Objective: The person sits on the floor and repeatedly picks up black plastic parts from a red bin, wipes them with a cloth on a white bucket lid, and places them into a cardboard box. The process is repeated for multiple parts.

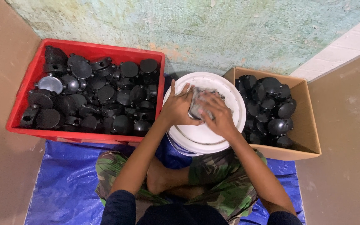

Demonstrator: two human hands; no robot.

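Over a white bucket [230, 96] between my knees, both hands hold one small grey object [200, 104], blurred and partly hidden by my fingers. My left hand [178, 107] cups it from the left, thumb raised. My right hand [216, 114] covers it from the right and above. What the object is I cannot tell. Small dark bits lie inside the bucket near its far rim.
A red plastic crate [30, 83] heaped with black round plastic caps [96, 96] stands at the left. A cardboard box [309, 125] holding more black caps [267, 108] stands at the right. I sit cross-legged on a blue tarp [63, 179], facing a stained wall [188, 29].
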